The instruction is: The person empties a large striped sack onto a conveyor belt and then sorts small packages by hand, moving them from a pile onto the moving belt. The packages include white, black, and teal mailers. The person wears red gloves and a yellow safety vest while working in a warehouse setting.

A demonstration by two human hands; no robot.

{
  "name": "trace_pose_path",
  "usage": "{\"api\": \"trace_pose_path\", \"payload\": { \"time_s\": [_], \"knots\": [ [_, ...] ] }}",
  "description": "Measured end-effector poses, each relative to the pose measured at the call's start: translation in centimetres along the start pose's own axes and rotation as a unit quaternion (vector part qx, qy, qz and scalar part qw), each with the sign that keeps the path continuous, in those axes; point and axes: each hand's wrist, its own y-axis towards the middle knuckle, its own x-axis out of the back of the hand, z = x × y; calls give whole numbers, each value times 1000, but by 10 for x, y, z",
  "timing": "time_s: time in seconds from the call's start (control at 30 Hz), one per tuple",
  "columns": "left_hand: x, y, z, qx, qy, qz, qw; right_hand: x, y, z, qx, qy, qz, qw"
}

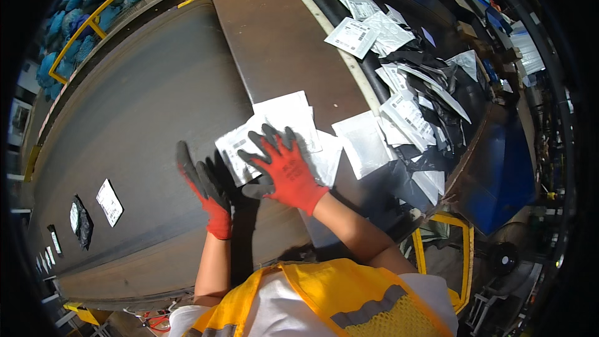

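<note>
My right hand (285,171), in a red glove with dark grey fingertips, lies spread flat over several white mailing envelopes (290,112) at the edge where a brown metal plate (281,32) meets the dark conveyor belt (154,93). To its left, my left hand (208,192), gloved alike, is raised over the belt with its fingers extended and nothing in them. Another pale padded envelope (362,142) lies on the plate's right side. A pile of white envelopes (407,117) and black plastic mailers (435,63) fills the right side.
Down the belt at the left lie a white labelled envelope (110,202), a black plastic parcel (83,222) and several small items. A yellow railing (98,9) runs along the far left, with blue sacks (75,0) behind it. A blue metal chute side (496,168) stands at the right.
</note>
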Motion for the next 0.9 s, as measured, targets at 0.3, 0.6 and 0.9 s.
{"api": "trace_pose_path", "payload": {
  "time_s": [0.3, 0.6, 0.9],
  "knots": [
    [80, -8, 103, -39, 585, 212, 782, 5, -5, -57, -162, 18, -164, 973],
    [47, -7, 46, 36, 457, 337, 822, -19, 31, -16, -224, 82, -150, 959],
    [28, 13, 37, -186, 360, 58, 913, -36, 41, 8, -48, -62, -5, 997]
  ]
}}
